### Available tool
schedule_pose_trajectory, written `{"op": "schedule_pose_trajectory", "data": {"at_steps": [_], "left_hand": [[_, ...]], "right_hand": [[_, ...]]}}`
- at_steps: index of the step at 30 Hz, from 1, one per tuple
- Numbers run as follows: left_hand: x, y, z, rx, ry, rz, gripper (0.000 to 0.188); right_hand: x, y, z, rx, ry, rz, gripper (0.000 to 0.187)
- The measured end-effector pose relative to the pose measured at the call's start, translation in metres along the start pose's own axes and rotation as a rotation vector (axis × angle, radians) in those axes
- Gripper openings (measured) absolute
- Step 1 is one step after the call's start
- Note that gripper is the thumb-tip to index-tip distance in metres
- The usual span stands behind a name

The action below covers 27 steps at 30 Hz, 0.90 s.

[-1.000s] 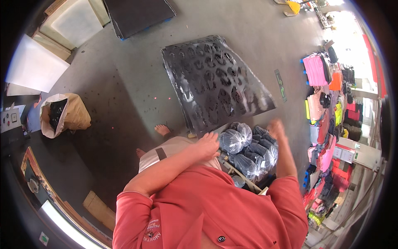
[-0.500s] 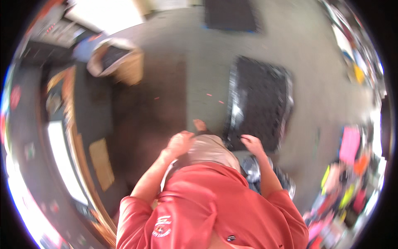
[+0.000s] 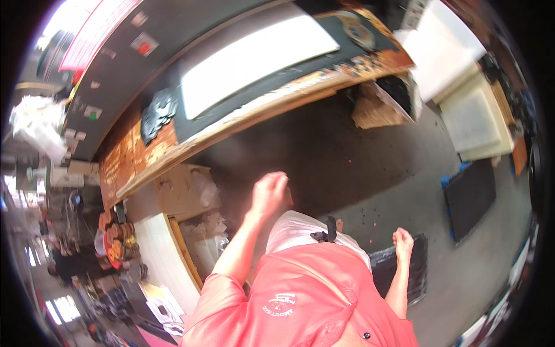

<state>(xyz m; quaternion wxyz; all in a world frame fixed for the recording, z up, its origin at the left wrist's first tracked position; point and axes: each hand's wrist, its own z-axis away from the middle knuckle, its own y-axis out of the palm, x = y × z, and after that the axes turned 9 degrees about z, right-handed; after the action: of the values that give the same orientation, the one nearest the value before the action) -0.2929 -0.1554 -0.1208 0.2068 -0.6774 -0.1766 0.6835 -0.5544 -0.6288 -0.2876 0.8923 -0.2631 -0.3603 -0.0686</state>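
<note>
My left hand point(image 3: 269, 194) hangs in the air in front of a long wooden workbench point(image 3: 248, 120), its fingers curled in and slightly blurred. Nothing shows in it. Lower and to the right, my right hand point(image 3: 403, 243) is loosely closed, with no object visible in it. Behind that hand a black mat point(image 3: 416, 269) lies on the floor, partly hidden by my forearm. On the bench are a large white sheet point(image 3: 248, 63), a crumpled pair of grey gloves point(image 3: 159, 113) and a roll of tape point(image 3: 358, 32).
Below the bench's far right end stands a brown sack point(image 3: 378, 107). A second black mat point(image 3: 471, 196) lies at right, near a pale cabinet point(image 3: 474, 115). Cardboard boxes point(image 3: 185, 188) and a white panel point(image 3: 167, 254) stand on the left, beside several orange containers point(image 3: 118, 240).
My body has turned left, so the workbench now spans the view ahead and the mats have shifted right. Both hands have swung, with the right further out from my body.
</note>
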Motion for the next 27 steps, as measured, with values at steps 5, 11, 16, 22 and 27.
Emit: {"op": "schedule_pose_trajectory", "data": {"at_steps": [5,11,16,22,27], "left_hand": [[0.014,-0.199,-0.069,-0.663,0.217,-0.036,0.022],[0.069,-0.384,-0.154,-0.873,-0.258,-0.256,0.077],[0.102,-0.415,-0.209,-0.768,-0.460,-0.346,0.085],[0.111,-0.426,-0.227,-0.964,-0.495,0.110,0.079],[0.112,-0.443,-0.238,-0.860,-0.459,0.578,0.064]], "right_hand": [[0.251,0.132,-0.006,0.083,-0.454,-0.050,0.030],[0.483,0.301,0.092,0.260,-1.192,0.183,0.018],[0.592,0.412,0.132,0.436,-1.450,0.146,0.021],[0.674,0.547,0.135,0.579,-1.372,0.215,0.046],[0.716,0.630,0.130,0.695,-1.160,0.477,0.076]]}}
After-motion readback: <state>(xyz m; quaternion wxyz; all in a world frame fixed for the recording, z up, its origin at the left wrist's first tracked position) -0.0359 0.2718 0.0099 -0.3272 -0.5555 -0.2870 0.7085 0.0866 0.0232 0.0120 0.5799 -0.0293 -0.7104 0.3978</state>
